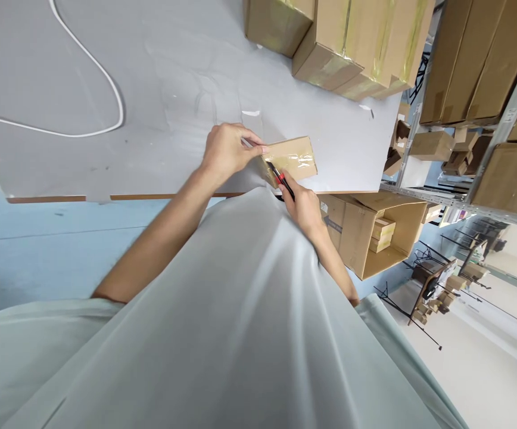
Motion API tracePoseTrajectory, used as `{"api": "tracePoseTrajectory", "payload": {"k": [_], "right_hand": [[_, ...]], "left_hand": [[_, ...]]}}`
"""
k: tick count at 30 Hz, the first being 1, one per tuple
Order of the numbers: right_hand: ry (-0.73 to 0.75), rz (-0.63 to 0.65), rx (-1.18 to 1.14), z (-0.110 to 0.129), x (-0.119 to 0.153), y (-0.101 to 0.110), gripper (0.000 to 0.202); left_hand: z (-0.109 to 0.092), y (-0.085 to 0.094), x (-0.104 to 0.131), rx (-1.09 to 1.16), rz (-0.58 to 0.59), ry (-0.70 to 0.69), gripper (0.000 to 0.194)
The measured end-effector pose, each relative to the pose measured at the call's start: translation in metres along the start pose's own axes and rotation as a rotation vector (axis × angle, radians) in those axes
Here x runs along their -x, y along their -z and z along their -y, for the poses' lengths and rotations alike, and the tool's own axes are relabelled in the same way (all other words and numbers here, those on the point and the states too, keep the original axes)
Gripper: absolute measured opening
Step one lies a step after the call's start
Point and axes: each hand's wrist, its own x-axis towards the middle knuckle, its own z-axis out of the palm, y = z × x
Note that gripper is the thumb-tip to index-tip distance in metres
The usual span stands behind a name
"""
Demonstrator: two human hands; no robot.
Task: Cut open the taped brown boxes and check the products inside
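A small cardboard box (292, 156) with clear tape on it rests near the front edge of the table. My left hand (228, 148) grips its left end, thumb on the top and fingers partly hidden behind. In my right hand (302, 202) is a red and black utility knife (280, 176), fingers wrapped round the handle. The knife's tip meets the taped left end of the box, close to my left thumb. How far the blade reaches into the tape is too small to tell.
Several taped cardboard boxes (352, 42) stand at the back right of the grey table (173, 77). A white cable (115, 98) curves across the left. Below the table's right edge is an open carton (352, 238) with small boxes inside. Metal shelving (486, 155) holds cartons farther right.
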Motion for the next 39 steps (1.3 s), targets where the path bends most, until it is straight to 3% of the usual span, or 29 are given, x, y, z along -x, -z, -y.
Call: {"api": "tracePoseTrajectory", "payload": {"k": [13,22,32,39], "right_hand": [[-0.071,0.034,0.119,0.023,-0.008,0.0,0.061],[-0.123,0.118,0.287,0.057,-0.017,0.011,0.06],[-0.184,0.142,0.334,0.057,-0.003,-0.004,0.056],[-0.206,0.167,0.323,0.052,0.008,-0.003,0.056]], "left_hand": [[-0.003,-0.001,0.001,0.001,-0.008,0.006,0.016],[-0.002,-0.005,0.001,0.012,-0.034,0.014,0.008],[-0.004,-0.008,0.007,-0.009,-0.041,0.027,0.015],[-0.002,-0.01,0.009,-0.009,-0.028,0.04,0.025]]}}
